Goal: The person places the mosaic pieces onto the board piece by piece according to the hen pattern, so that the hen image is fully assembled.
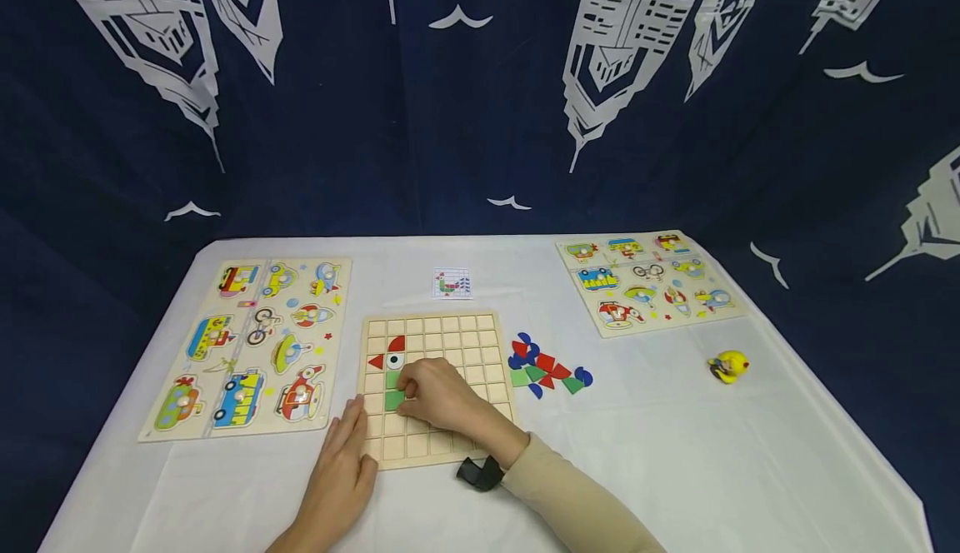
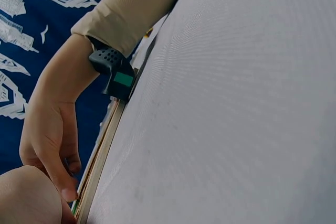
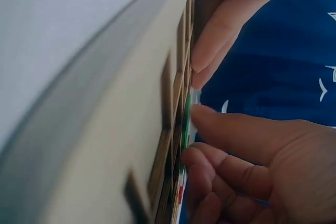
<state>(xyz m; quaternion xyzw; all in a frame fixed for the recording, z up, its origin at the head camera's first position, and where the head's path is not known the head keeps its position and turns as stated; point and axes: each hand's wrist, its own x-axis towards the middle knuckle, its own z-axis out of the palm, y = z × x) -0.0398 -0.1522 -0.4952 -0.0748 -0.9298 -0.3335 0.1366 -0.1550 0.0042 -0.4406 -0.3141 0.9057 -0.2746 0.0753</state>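
Hands: both on the wooden grid board [image 1: 450, 332], centre of the white-clothed table [image 1: 675, 453].
R hand [image 1: 438, 395]: fingers curled down over the board's left-middle cells, fingertips [image 3: 197, 158] pressing a green square tile [image 1: 393, 401] at its edge; wrist view shows the green edge standing a bit proud of the cell, so prob. not fully seated.
L hand [image 1: 341, 474]: flat, fingers straight and relaxed, resting on cloth w/ fingertips against the board's lower-left corner; holds nothing, steadies the board.
Board so far: red triangle [image 1: 376, 361], red quarter-round [image 1: 396, 343], eye tile [image 1: 394, 361], upper green tile [image 1: 392, 380] just above the one being pressed. Most other cells bare.
Step (judgement): seating a green tile in the column under the eye tile; early in the pattern.
Next move (judgement): press the tile flush, then reach R to the loose tile pile [image 1: 543, 368] just beside the board's right edge; calls for checking shape and turn against the pattern card [image 1: 452, 284] behind the board.
Also on table: vehicle peg puzzle [image 1: 247, 345] at left, second vehicle puzzle [image 1: 648, 278] far right, small yellow toy [image 1: 729, 366] well apart at right.
R wrist: black strap [image 1: 480, 471] w/ camera unit.
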